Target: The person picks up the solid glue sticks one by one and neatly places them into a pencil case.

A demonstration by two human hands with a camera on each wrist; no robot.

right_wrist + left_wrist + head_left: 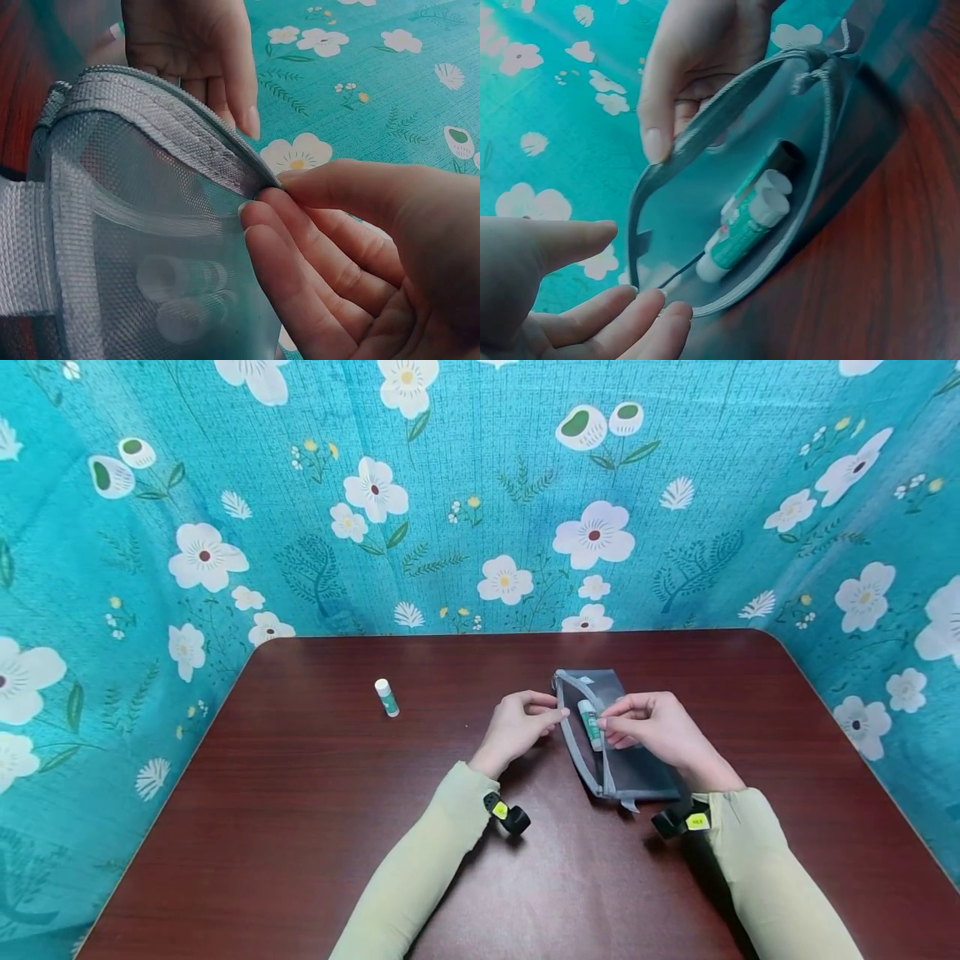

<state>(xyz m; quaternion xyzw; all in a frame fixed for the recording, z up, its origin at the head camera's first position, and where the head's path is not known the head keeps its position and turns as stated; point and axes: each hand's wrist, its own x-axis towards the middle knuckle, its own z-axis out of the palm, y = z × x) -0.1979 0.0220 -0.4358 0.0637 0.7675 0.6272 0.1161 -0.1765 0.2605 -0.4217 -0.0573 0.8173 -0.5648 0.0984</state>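
A grey mesh zip pouch point(641, 772) lies on the table with its mouth spread wide. My right hand point(660, 731) pinches the zippered rim point(187, 146) on the right between thumb and fingers. On the opposite side, my left hand point(517, 727) has its thumb held apart from its fingers, and the fingertips are at the rim, perhaps touching it. Inside the pouch, the left wrist view shows a green and white glue stick point(739, 236), a second white-capped stick point(775, 181) close behind it, and a dark-ended cylinder point(784, 157), partly hidden.
Another glue stick point(387, 698) with a white cap is on the dark red-brown table point(300, 793), left of the pouch. A blue flowered cloth point(450, 527) hangs behind the table's back edge and along both sides.
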